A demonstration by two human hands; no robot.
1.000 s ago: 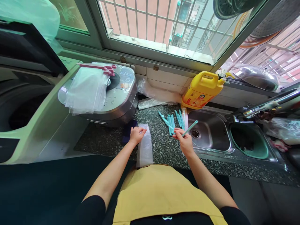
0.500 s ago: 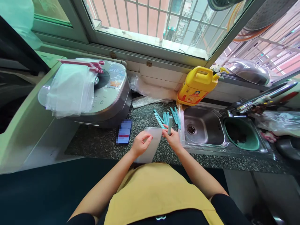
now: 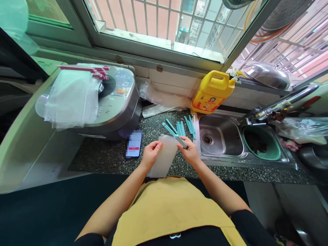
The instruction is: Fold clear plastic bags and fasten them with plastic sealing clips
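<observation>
My left hand [image 3: 150, 153] pinches the upper left edge of a frosted, translucent plastic bag [image 3: 166, 155], which hangs over the front of the counter. In my right hand [image 3: 191, 153] is a teal bag sealing clip [image 3: 181, 141], gripped between thumb and fingers and slanting toward the bag's top right corner. Whether the fingers of that hand also touch the bag, I cannot tell. Just beyond my hands lie several more teal sealing clips [image 3: 190, 125] in small groups on the speckled counter [image 3: 153, 127].
To the left, a rice cooker [image 3: 123, 102] carries a stack of clear bags [image 3: 71, 99] and pink clips [image 3: 99, 72]. A phone [image 3: 134, 144] lies near my left hand. At right stand a yellow jug [image 3: 212, 91], a steel sink [image 3: 221, 136] and a green basin [image 3: 275, 150].
The clip in my right hand has tipped from upright to slanting across toward the bag. My left fingers have closed on the bag's edge. The view has shifted slightly.
</observation>
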